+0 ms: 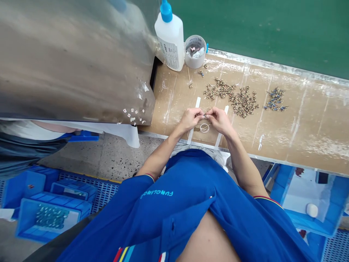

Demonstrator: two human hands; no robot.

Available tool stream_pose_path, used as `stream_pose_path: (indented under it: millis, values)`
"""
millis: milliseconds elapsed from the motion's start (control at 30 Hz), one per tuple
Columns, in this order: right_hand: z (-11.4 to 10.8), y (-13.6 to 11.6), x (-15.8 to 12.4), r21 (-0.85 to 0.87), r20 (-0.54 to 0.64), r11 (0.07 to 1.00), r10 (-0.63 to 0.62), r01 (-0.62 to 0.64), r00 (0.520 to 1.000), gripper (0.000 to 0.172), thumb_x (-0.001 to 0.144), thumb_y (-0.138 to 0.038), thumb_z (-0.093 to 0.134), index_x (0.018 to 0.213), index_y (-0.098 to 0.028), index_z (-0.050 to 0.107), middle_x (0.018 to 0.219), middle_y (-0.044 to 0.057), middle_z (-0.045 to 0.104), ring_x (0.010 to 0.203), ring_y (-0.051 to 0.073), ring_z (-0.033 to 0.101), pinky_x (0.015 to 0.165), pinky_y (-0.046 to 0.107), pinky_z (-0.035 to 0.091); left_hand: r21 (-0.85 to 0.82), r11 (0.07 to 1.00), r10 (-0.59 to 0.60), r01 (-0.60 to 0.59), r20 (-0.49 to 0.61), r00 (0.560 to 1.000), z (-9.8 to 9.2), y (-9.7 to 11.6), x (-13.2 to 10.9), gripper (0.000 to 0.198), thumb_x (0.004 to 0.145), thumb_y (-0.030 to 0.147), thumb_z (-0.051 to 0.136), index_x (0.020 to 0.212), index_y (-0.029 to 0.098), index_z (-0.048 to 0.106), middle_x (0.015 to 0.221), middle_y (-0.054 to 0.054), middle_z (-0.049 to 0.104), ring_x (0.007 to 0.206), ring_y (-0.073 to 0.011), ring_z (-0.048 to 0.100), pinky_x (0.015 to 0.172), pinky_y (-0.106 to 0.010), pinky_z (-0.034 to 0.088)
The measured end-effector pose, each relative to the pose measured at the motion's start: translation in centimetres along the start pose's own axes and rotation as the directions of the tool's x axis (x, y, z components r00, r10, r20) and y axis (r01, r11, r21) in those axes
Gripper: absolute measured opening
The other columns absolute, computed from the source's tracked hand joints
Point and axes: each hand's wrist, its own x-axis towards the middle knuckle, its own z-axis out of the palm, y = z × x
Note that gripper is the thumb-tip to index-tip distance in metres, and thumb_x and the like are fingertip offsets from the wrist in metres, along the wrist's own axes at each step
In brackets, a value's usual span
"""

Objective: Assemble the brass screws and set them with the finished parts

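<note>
My left hand (192, 119) and my right hand (219, 120) meet fingertip to fingertip just above the cardboard-covered bench. Both are closed in a pinch on a small dark metal part, mostly hidden by the fingers. Right below them lies a small clear round dish (204, 127) with a thin stick across it. White tape strips (190, 135) run on either side. Beyond my hands spreads a pile of small brass-coloured metal parts (243, 102). Farther right sits a smaller group of similar parts with blue on them (276, 99).
A white bottle with a blue cap (173, 43) and a clear cup of scraps (195, 52) stand at the back. A metal cabinet (81, 62) borders the left, a green surface (259, 32) the far side. Blue bins (51, 218) sit low left; another blue bin (331, 211) is at right.
</note>
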Motion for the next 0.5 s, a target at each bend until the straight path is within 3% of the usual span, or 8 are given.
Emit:
stream_pose_path:
  millis: [233,500]
  values:
    - [0.3,0.5,0.0,0.095,-0.017,0.995,0.015,-0.013,1.0,0.012,0.082,-0.029,0.067,0.078,-0.022,0.057,0.073,0.001,0.066,0.067,0.017,0.06,0.066,0.031,0.049,0.016,1.0,0.018,-0.018,-0.007,1.0,-0.1,0.2,0.0,0.017,0.085,0.026,0.064,0.071,0.016,0.061,0.068,-0.001,0.061,0.067,-0.0143,0.053,0.069,-0.028,0.041]
    - [1.1,0.6,-0.5,0.277,-0.164,0.961,0.056,-0.009,0.985,0.023,0.084,-0.043,0.073,0.082,-0.023,0.062,0.077,0.001,0.068,0.067,0.016,0.064,0.069,0.034,0.059,-0.011,1.0,-0.003,0.003,-0.015,1.0,-0.2,0.8,-0.1,0.015,0.088,0.03,0.068,0.089,0.016,0.07,0.074,-0.001,0.067,0.066,-0.0134,0.056,0.07,-0.025,0.045]
